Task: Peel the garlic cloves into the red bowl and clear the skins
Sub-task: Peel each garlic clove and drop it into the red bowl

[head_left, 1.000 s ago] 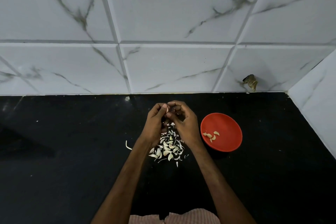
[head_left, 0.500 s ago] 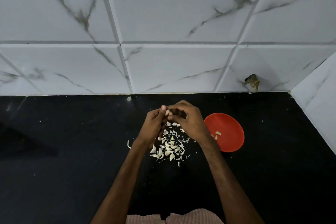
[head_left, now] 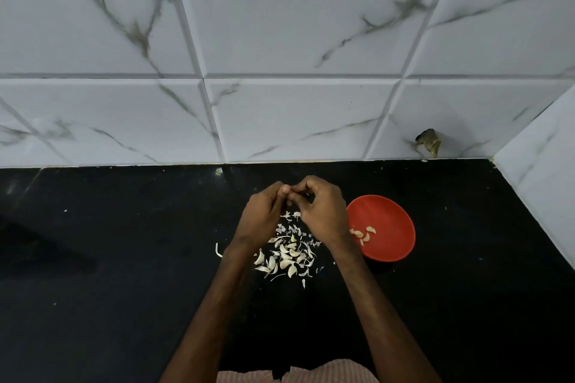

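Just above pale curved garlic cloves [head_left: 284, 258], left hand [head_left: 261, 218] and right hand [head_left: 323, 211], both tight on one clove [head_left: 290, 202].

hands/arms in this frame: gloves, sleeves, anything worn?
No gloves: the left hand and right hand are both bare. Both forearms are uncovered down to the bottom of the frame, with no sleeve in view. No watch, ring or band shows. The only clothing visible is a pinkish, finely striped garment at the bottom edge.
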The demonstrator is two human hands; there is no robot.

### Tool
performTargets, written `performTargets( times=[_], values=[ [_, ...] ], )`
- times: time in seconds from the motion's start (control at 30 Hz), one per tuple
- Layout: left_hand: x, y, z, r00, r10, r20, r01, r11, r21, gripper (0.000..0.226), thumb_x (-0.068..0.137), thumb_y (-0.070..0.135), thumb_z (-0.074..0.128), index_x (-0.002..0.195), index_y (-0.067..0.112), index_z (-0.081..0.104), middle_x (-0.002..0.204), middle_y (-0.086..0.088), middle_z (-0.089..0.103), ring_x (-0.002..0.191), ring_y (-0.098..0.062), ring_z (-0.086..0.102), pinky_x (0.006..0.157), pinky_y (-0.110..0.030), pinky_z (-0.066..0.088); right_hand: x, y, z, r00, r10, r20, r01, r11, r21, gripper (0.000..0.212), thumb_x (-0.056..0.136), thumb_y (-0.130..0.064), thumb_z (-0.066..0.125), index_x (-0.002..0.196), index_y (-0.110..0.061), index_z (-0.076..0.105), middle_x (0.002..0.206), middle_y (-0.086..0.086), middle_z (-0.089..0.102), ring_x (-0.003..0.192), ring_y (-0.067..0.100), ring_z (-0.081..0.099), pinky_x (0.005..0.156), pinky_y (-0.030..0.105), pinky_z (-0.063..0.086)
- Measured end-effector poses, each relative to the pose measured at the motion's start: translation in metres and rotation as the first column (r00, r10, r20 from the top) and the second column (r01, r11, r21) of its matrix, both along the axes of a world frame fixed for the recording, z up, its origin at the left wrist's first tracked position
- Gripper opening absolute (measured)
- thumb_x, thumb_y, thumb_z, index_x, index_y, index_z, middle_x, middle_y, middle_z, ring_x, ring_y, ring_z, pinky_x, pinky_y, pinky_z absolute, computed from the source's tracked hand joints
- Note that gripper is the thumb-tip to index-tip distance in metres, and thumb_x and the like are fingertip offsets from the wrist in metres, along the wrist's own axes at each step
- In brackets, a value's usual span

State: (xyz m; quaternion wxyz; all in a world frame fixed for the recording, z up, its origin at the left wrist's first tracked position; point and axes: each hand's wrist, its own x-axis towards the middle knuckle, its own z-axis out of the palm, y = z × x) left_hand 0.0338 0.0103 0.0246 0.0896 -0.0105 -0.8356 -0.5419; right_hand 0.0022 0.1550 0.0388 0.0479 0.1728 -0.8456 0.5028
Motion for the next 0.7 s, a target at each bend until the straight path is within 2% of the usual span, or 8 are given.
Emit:
performTargets(
  times=[0.07, 0.1, 0.2, 0.3, 0.43, 0.5, 0.6, 0.7],
  values=[
    [0.001, -0.002, 0.001, 0.999, -0.018, 0.042, 0.021, 0.998, -0.053, 0.039, 0.107, 0.044, 0.038, 0.077, 0.028, 0.058, 0.065, 0.008, 0.057, 0.057, -0.005, 0.050, 0.057, -0.038, 0.042, -0.002, 0.002, -0.001, 1.000, 0.012, -0.002, -0.012, 1.000, 0.023, 0.010, 0.089, -0.020, 0.076, 0.087, -0.015, 0.069, 0.080, -0.013, 0.070, 0.076, 0.002, 0.071, 0.070, 0.040, 0.060],
    [0.001, 0.000, 0.004, 0.999, 0.007, 0.032, -0.006, 0.999, -0.049, 0.041, 0.108, 0.041, 0.039, 0.073, 0.030, 0.058, 0.062, 0.012, 0.057, 0.055, -0.001, 0.050, 0.055, -0.031, 0.041, -0.002, 0.002, 0.000, 1.000, 0.028, -0.007, -0.028, 0.999, 0.019, 0.007, 0.089, -0.014, 0.075, 0.087, -0.013, 0.069, 0.082, -0.012, 0.070, 0.079, 0.003, 0.071, 0.071, 0.041, 0.060],
    [0.001, 0.010, 0.007, 0.994, 0.107, 0.009, -0.107, 0.980, 0.166, 0.055, 0.109, 0.022, 0.041, 0.060, 0.036, 0.062, 0.052, 0.019, 0.055, 0.050, 0.005, 0.050, 0.054, -0.009, 0.036, 0.001, -0.005, 0.004, 0.995, 0.078, -0.062, -0.077, 0.997, 0.016, 0.011, 0.087, 0.001, 0.072, 0.085, -0.008, 0.066, 0.083, -0.007, 0.067, 0.081, 0.007, 0.071, 0.071, 0.042, 0.061],
    [0.001, 0.011, 0.008, 0.994, 0.078, 0.080, -0.096, 0.962, 0.255, 0.062, 0.109, 0.026, 0.040, 0.051, 0.035, 0.060, 0.049, 0.011, 0.043, 0.050, -0.003, 0.037, 0.054, -0.025, 0.031, 0.004, -0.010, 0.007, 0.992, 0.079, -0.098, -0.074, 0.996, 0.047, 0.009, 0.088, -0.002, 0.072, 0.086, -0.008, 0.065, 0.085, -0.003, 0.066, 0.080, 0.009, 0.069, 0.071, 0.041, 0.059],
    [0.001, -0.002, 0.009, 0.984, 0.033, 0.177, -0.042, 0.998, 0.046, 0.056, 0.106, 0.045, 0.040, 0.066, 0.013, 0.061, 0.052, 0.010, 0.047, 0.050, -0.006, 0.042, 0.060, -0.030, 0.036, 0.008, -0.010, 0.002, 0.974, 0.130, -0.185, -0.031, 0.888, 0.460, 0.012, 0.096, -0.017, 0.063, 0.107, -0.013, 0.059, 0.106, -0.003, 0.063, 0.094, 0.014, 0.064, 0.070, 0.032, 0.051],
    [-0.002, -0.005, 0.011, 0.977, 0.063, 0.203, -0.045, 0.995, -0.091, 0.061, 0.104, 0.051, 0.039, 0.066, 0.008, 0.057, 0.048, 0.011, 0.047, 0.045, -0.003, 0.042, 0.057, -0.029, 0.034, 0.012, -0.012, 0.001, 0.969, 0.160, -0.189, -0.024, 0.821, 0.571, 0.020, 0.099, -0.020, 0.056, 0.118, -0.015, 0.058, 0.114, -0.002, 0.064, 0.102, 0.017, 0.062, 0.069, 0.032, 0.043],
    [-0.001, -0.006, 0.010, 0.973, 0.101, 0.206, -0.069, 0.986, -0.154, 0.059, 0.103, 0.053, 0.039, 0.057, 0.017, 0.046, 0.047, 0.008, 0.043, 0.043, -0.006, 0.040, 0.054, -0.029, 0.032, 0.014, -0.015, 0.008, 0.990, 0.085, -0.110, -0.017, 0.856, 0.516, 0.014, 0.102, -0.027, 0.050, 0.102, -0.023, 0.064, 0.095, -0.006, 0.068, 0.088, 0.019, 0.065, 0.070, 0.033, 0.046],
    [0.005, -0.003, 0.006, 0.989, 0.105, 0.108, -0.074, 0.964, -0.257, 0.054, 0.101, 0.055, 0.033, 0.068, 0.019, 0.057, 0.052, 0.008, 0.047, 0.047, -0.006, 0.046, 0.053, -0.029, 0.031, 0.009, -0.016, 0.012, 0.981, 0.028, 0.193, -0.101, 0.918, 0.384, 0.031, 0.102, -0.030, 0.050, 0.073, -0.032, 0.057, 0.069, -0.008, 0.060, 0.069, 0.017, 0.060, 0.068, 0.037, 0.047]
  ],
)
